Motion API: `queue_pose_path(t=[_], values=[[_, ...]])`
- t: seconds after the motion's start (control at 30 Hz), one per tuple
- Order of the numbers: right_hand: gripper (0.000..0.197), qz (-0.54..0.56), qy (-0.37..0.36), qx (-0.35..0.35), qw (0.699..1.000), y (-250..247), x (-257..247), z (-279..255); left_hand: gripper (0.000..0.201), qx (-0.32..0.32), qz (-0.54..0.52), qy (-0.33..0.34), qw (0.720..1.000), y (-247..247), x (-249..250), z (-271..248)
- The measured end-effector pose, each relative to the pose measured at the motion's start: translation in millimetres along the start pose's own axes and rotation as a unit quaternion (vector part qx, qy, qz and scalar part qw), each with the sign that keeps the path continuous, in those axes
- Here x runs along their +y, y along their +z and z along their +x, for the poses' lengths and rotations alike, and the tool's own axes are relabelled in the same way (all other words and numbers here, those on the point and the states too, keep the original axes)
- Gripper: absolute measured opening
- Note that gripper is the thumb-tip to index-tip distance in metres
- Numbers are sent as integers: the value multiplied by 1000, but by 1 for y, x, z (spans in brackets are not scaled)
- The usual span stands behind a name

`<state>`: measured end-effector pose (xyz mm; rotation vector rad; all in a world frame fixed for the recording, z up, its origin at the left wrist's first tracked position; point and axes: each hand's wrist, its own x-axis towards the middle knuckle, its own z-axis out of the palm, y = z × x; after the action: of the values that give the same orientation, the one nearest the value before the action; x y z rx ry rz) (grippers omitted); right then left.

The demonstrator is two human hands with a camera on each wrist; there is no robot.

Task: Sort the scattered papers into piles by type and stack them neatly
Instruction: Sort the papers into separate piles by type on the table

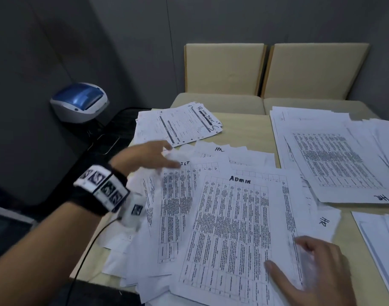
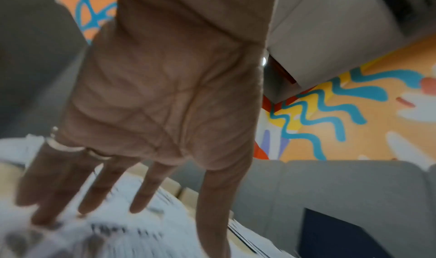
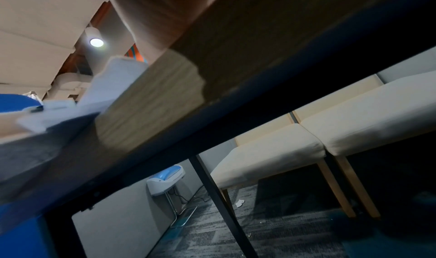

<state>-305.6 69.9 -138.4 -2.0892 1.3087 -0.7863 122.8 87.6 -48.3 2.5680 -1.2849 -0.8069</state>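
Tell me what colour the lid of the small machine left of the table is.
Translucent blue, on a white body; the machine shows best in the head view.

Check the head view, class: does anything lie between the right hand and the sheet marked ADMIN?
Nothing visible does. The right hand already rests on the lower right edge of the ADMIN sheet, which lies uncovered on top of the scattered papers.

We read "ADMIN" handwritten at the top of the nearest table-printed sheet [image 1: 233, 228]. The sheet under it [image 1: 175, 195] shows the letters "IST". "HR" is handwritten on a sheet behind [image 1: 220, 149], on a corner at the right [image 1: 325, 221], on the right-hand stack [image 1: 343, 168], and heading the far form [image 1: 184, 122]. The printed text is too small to read.
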Motion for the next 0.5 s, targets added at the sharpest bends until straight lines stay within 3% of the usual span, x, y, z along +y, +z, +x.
queue_pose_path(t=[0.03, 0.1, 0.23, 0.3, 0.37, 0.43, 0.5], values=[[99, -60, 32, -17, 998, 2, 4, 2, 96, -53, 33, 9, 998, 13, 4, -16], [134, -120, 85, -63, 987, -1, 4, 4, 113, -90, 117, 24, 989, 33, 6, -35], [159, -132, 131, -122, 975, -12, 1, 14, 139, -60, 157, 25, 985, 44, 4, -42], [160, -78, 139, -118, 980, -16, -4, 18, 144, -54, 138, 29, 988, 42, 1, -40], [151, 1, 157, -110, 981, -15, -10, 15, 136, -54, 79, 34, 995, 39, -3, -37], [139, 49, 167, -81, 981, -12, -7, 11, 128, -47, 39, 40, 997, 36, -6, -34], [117, 63, 159, -59, 984, -16, 3, 12, 134, -31, 52, 45, 997, 34, -10, -30]])
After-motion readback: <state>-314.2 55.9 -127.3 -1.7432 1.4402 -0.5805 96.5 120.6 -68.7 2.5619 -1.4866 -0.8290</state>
